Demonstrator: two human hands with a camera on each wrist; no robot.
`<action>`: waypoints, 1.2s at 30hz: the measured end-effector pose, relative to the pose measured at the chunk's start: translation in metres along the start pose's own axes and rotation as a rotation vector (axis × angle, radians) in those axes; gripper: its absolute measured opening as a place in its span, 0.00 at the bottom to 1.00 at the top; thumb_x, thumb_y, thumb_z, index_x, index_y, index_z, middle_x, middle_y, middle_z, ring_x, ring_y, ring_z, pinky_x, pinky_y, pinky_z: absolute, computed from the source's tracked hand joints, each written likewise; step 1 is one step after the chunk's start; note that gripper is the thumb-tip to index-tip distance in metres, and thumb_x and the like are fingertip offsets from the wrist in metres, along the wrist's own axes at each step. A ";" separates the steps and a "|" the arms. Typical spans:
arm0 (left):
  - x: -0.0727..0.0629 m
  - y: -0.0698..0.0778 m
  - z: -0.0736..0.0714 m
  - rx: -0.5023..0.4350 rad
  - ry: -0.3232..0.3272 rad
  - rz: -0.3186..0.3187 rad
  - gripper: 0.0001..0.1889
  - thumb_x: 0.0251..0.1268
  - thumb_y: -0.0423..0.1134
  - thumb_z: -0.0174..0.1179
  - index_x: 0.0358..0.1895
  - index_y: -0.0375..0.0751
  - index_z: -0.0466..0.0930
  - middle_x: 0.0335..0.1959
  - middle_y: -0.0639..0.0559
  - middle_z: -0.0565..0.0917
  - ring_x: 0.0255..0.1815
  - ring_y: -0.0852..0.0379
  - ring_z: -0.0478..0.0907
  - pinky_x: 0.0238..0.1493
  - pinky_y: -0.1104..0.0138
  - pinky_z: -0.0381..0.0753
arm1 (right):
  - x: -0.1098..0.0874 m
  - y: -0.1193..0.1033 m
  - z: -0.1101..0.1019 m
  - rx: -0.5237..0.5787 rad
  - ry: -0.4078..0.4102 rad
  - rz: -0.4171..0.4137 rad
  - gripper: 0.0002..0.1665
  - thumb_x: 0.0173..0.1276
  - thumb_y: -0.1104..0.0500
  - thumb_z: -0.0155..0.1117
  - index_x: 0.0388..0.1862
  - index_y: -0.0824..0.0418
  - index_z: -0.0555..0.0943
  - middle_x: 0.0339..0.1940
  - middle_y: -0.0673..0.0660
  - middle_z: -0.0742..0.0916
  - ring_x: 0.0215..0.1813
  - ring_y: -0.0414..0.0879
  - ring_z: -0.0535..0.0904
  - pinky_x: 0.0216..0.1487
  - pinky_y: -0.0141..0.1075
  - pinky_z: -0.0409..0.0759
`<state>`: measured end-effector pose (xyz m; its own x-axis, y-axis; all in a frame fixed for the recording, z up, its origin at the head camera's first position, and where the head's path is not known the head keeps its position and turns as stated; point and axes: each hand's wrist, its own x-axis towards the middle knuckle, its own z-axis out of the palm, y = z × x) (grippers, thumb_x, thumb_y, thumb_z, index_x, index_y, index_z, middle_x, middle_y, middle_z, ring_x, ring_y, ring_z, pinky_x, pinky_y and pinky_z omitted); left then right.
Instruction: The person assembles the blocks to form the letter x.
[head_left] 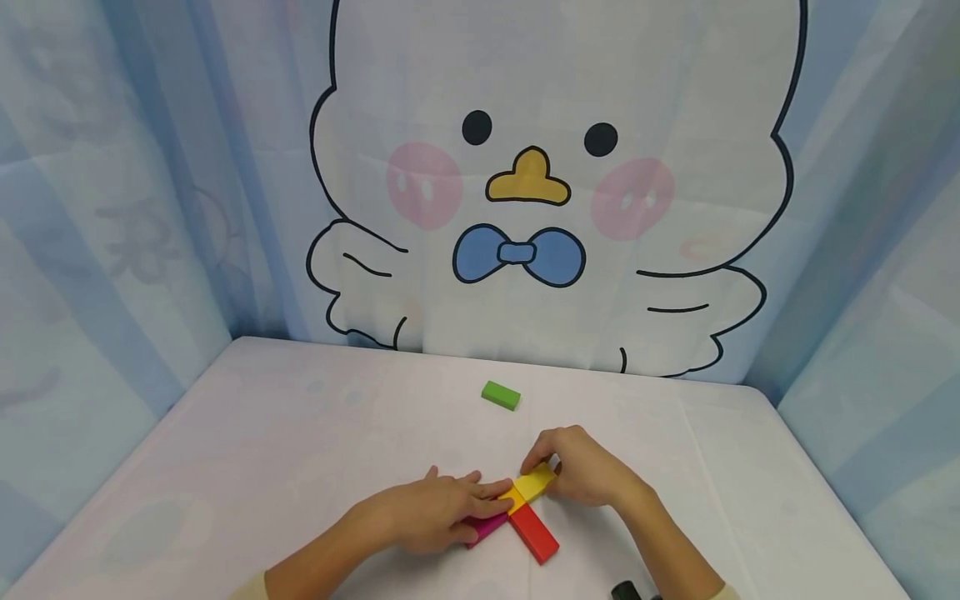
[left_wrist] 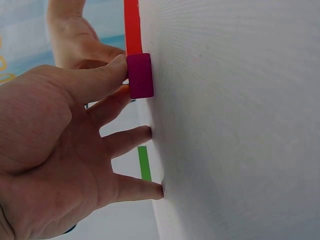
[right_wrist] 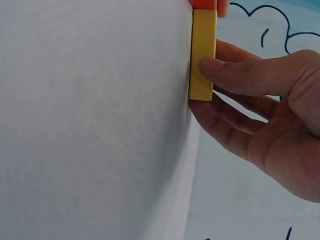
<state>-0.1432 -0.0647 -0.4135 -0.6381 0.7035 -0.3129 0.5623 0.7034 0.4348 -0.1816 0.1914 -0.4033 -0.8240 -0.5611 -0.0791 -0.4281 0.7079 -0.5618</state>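
My right hand point(head_left: 588, 467) pinches a yellow block point(head_left: 538, 480) between thumb and fingers, and the block lies on the table in the right wrist view. Touching its near end are an orange-yellow block point(head_left: 515, 497), partly under fingers, and a red block point(head_left: 535, 533). My left hand point(head_left: 435, 512) spreads over the left side of this group with straight fingers. Its thumb rests on a magenta block point(left_wrist: 140, 76), partly hidden by the hand in the head view. Other left fingertips touch the orange-yellow block and the tabletop.
Farther back lies a single green block point(head_left: 501, 396) on the white-covered table point(head_left: 300, 417). A black object point(head_left: 625, 590) is cut off at the bottom edge, beside the right forearm. Behind the table hangs a curtain point(head_left: 525, 325) with a cartoon bird.
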 end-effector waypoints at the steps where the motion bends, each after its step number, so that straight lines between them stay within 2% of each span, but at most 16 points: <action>1: 0.000 0.000 0.000 -0.001 -0.002 -0.001 0.30 0.76 0.46 0.62 0.77 0.72 0.68 0.80 0.74 0.63 0.83 0.50 0.62 0.72 0.28 0.62 | 0.000 0.000 0.000 -0.001 -0.002 -0.001 0.17 0.58 0.75 0.74 0.41 0.55 0.92 0.42 0.47 0.89 0.50 0.47 0.82 0.50 0.43 0.88; 9: 0.000 0.000 -0.001 0.008 -0.011 0.000 0.30 0.76 0.47 0.62 0.77 0.72 0.68 0.80 0.74 0.62 0.83 0.50 0.62 0.72 0.28 0.62 | -0.001 0.001 -0.001 0.006 -0.019 0.005 0.18 0.59 0.74 0.74 0.42 0.55 0.92 0.45 0.48 0.89 0.52 0.48 0.82 0.51 0.45 0.88; 26: -0.001 0.001 -0.002 0.011 -0.006 -0.002 0.29 0.77 0.47 0.60 0.76 0.74 0.68 0.80 0.75 0.63 0.82 0.51 0.63 0.72 0.29 0.64 | -0.002 0.001 -0.004 0.048 -0.025 -0.043 0.19 0.59 0.72 0.76 0.47 0.56 0.90 0.52 0.52 0.89 0.56 0.53 0.83 0.51 0.43 0.89; 32: -0.002 -0.001 -0.003 0.022 -0.001 0.020 0.28 0.78 0.46 0.59 0.77 0.73 0.68 0.80 0.73 0.64 0.81 0.53 0.65 0.71 0.30 0.66 | -0.002 0.000 -0.004 0.006 0.000 -0.056 0.21 0.60 0.68 0.78 0.52 0.55 0.89 0.57 0.52 0.88 0.62 0.54 0.82 0.56 0.49 0.87; 36: -0.003 -0.002 -0.005 0.028 0.001 0.036 0.28 0.79 0.45 0.58 0.78 0.68 0.68 0.80 0.70 0.64 0.81 0.54 0.66 0.70 0.32 0.69 | -0.003 -0.002 -0.007 -0.025 0.034 -0.052 0.20 0.63 0.67 0.75 0.53 0.53 0.89 0.58 0.51 0.88 0.63 0.53 0.82 0.58 0.52 0.85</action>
<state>-0.1450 -0.0692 -0.4093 -0.6180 0.7280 -0.2969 0.5992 0.6806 0.4216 -0.1809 0.1949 -0.3961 -0.8127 -0.5823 -0.0219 -0.4790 0.6889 -0.5440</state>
